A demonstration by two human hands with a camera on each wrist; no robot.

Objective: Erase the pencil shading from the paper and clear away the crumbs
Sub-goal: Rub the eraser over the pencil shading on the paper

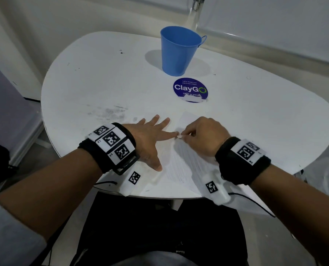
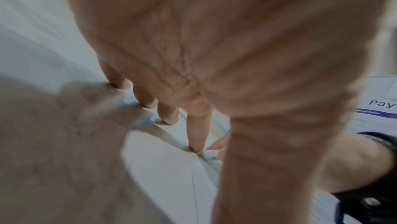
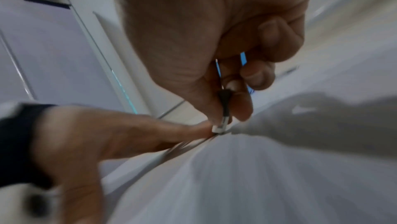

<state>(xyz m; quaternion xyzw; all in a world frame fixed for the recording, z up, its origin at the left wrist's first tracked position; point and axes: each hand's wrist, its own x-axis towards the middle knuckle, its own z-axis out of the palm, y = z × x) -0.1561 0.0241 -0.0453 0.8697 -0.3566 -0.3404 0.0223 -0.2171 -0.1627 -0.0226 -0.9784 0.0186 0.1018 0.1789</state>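
1. White and rounded, the table (image 1: 94,87) fills most of the head view, with grey smudges (image 1: 111,113) seen on its left part and pale walls behind it.
2. Dark trousers (image 1: 140,227) of the seated person are seen below the near table edge.
3. A sheet of paper (image 1: 181,169) is laid flat on the near part of the table, between the two hands; faint printed lines are seen on it, and the pencil shading cannot be made out clearly.
4. A blue bucket (image 1: 179,52) is stood upright at the far side of the table, well apart from the paper.
5. A round dark blue sticker (image 1: 190,90) reading "ClayGo" is stuck to the table just in front of the bucket.
6. The left hand (image 1: 150,139) is laid flat on the paper and table, its fingers (image 2: 198,136) straight and spread apart, the index fingertip pressed down just beside the eraser.
7. The right hand (image 1: 204,135) is curled, with thumb and fingertips pinched together on the eraser.
8. A small white eraser (image 3: 220,128) is held against the paper near its left edge, touching the left index fingertip in the right wrist view.
9. Crumbs cannot be told apart on the paper.
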